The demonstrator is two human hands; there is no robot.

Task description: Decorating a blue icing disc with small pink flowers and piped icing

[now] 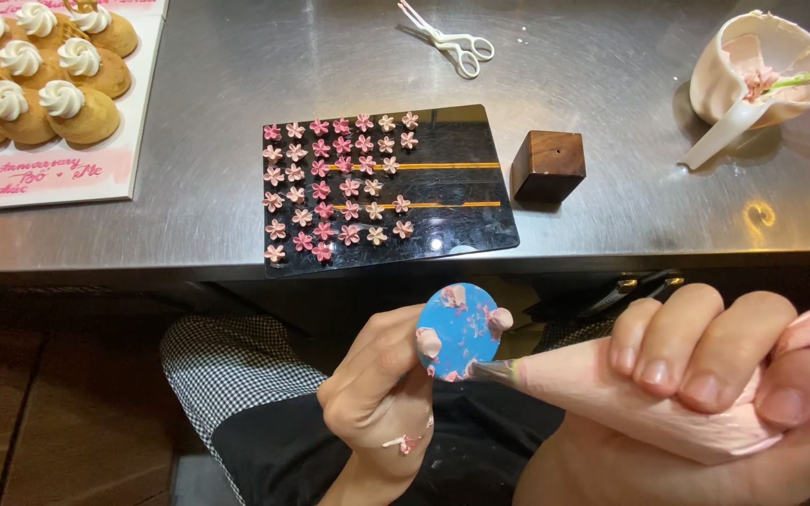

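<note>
Below the steel table's edge (189, 258), left hand (377, 394) pinches blue disc (458, 330); right hand (705, 375) grips piping bag (611, 398).

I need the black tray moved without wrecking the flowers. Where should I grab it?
Grip the black tray by its bare right-hand strip, coming in from the right, by the wooden block. The pink flowers fill its left part, so that flower-free edge looks safest. Keep it level.

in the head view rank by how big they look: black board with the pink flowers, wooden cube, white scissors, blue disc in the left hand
1. black board
2. white scissors and blue disc: look alike, and the disc sits nearer the camera, so no ranking
3. wooden cube: only slightly smaller, so unsure
</note>
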